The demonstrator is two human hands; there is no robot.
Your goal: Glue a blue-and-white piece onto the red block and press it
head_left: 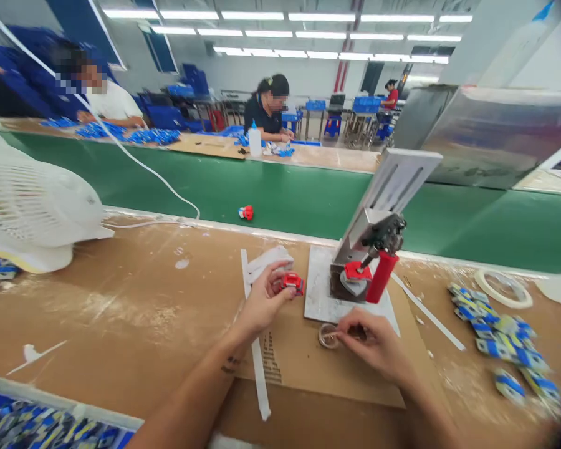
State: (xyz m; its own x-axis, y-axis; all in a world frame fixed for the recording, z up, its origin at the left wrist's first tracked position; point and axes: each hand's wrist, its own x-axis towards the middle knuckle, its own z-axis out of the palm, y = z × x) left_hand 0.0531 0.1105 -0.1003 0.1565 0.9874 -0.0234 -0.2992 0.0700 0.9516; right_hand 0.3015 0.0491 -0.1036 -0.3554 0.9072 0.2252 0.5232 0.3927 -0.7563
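My left hand [267, 298] pinches a small red plastic piece [292, 284], shaped like a toy car body, between thumb and fingers. It is held up just left of a metal clamp fixture. My right hand [371, 340] is closed in a pinch over the rim of a small round clear dish [328, 335]; what sits between the fingertips is too small to make out. The clamp fixture [355, 231] has a tilted slotted plate, a red handle [382, 277] and a flat metal base [320, 287]. Another red piece [356, 270] lies under the clamp's tip.
Several blue, yellow and grey parts [500, 330] lie at right beside a tape roll [503, 288]. A box of similar parts [42, 427] is at lower left, a white fan [37, 199] above. A red-and-white piece [246, 212] sits on the green belt [290, 193]. People sit beyond.
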